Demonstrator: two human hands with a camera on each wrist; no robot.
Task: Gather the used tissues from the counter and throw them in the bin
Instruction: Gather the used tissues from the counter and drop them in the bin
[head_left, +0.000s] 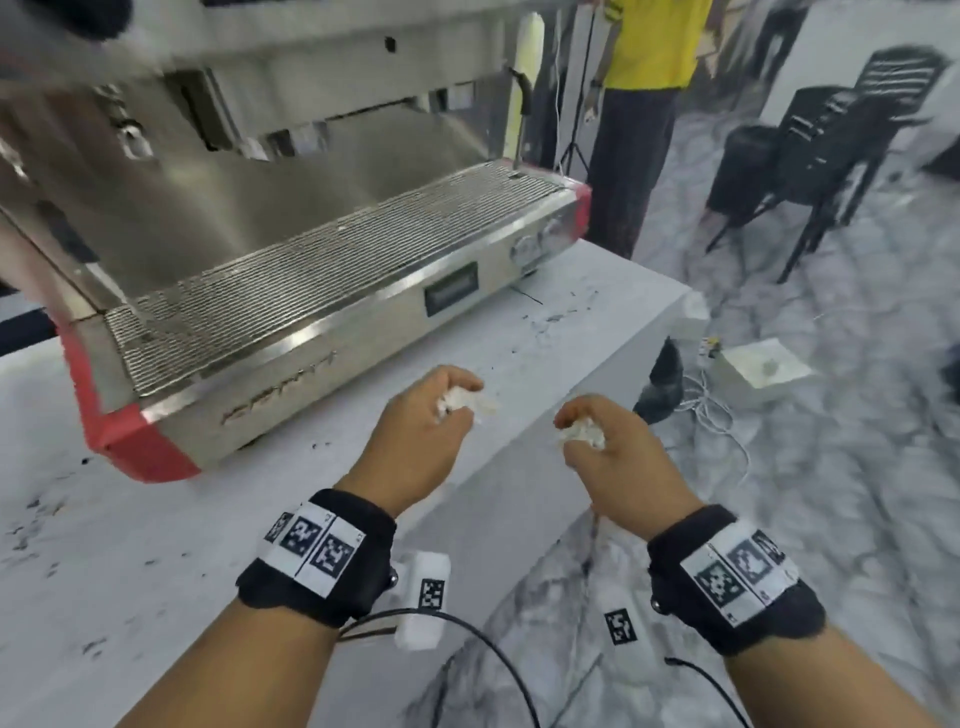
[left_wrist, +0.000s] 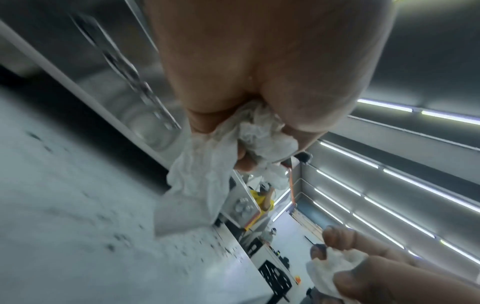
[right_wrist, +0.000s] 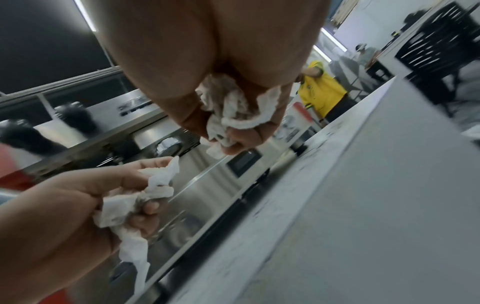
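My left hand (head_left: 439, 410) grips a crumpled white tissue (head_left: 462, 404) above the white marbled counter (head_left: 156, 545), just in front of the espresso machine. In the left wrist view that tissue (left_wrist: 215, 164) hangs loose below the curled fingers. My right hand (head_left: 597, 431) holds a second crumpled tissue (head_left: 582, 435) past the counter's right edge, over the floor. In the right wrist view its tissue (right_wrist: 233, 111) is bunched in the fist, and the left hand's tissue (right_wrist: 140, 203) shows lower left. A white square bin (head_left: 761, 371) stands on the floor to the right.
A steel espresso machine (head_left: 311, 291) with red corners fills the counter's back. Dark specks dot the counter. A person in a yellow shirt (head_left: 649, 47) stands behind the counter's far end. Black chairs (head_left: 831, 150) and white cables (head_left: 711, 415) are on the floor at right.
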